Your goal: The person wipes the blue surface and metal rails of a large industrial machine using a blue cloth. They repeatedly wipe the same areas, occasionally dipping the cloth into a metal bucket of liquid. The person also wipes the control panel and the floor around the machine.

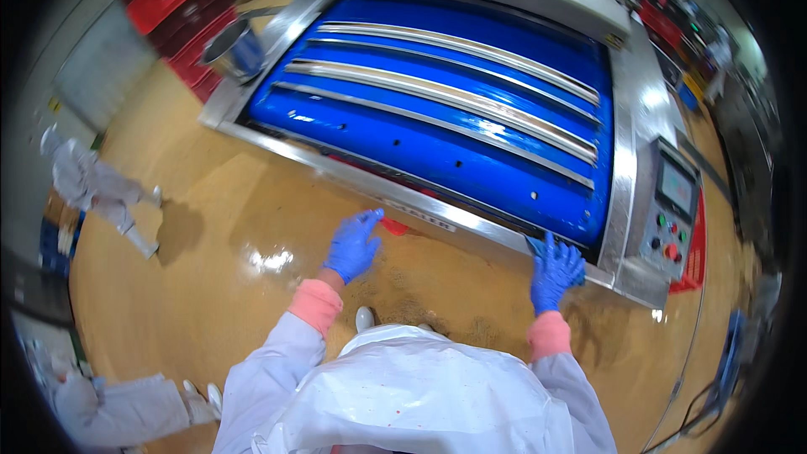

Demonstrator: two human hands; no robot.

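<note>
A wide machine with a blue bed (416,164) and a stainless-steel frame (479,227) stands before me. Polished metal bars (441,101) lie across the blue surface. My right hand (553,274), in a blue glove, presses a blue cloth (534,246) against the front rail near the right corner; part of the cloth shows beside the fingers. My left hand (353,246), gloved alike, is raised just in front of the rail with its fingers apart and nothing visible in it. Under the rail near it, a red object (394,227) shows in part.
A control panel (671,214) with buttons juts from the machine's right corner. A metal bucket (236,53) stands at the left frame beside stacked red crates (173,6). Two people in white (94,180) are at the left. A cable (687,353) runs along the right floor.
</note>
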